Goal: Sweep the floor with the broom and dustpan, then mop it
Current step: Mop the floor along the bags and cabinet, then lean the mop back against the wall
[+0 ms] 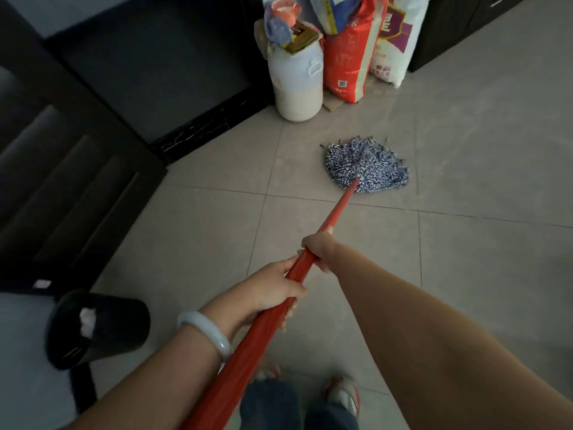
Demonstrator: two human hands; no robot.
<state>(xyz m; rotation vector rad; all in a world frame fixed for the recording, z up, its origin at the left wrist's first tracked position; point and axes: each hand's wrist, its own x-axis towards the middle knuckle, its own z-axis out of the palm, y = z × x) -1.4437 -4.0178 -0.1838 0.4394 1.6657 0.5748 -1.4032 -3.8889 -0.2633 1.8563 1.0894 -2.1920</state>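
Observation:
A mop with a long red handle (pixel 339 207) runs from the bottom of the view up to its blue-and-white string head (pixel 367 164), which lies spread on the grey tiled floor (pixel 480 181). My left hand (pixel 273 291) grips the handle nearer to me, with a pale bangle on its wrist. My right hand (pixel 319 248) grips the handle just ahead of the left, fingers curled round it. No broom or dustpan is in view.
A white plastic drum (pixel 299 85) stuffed with rags and several red and white sacks (pixel 350 57) stand against the far wall. A dark doorway and door (pixel 62 187) fill the left. A black waste bin (pixel 96 328) stands at lower left. My feet show at the bottom.

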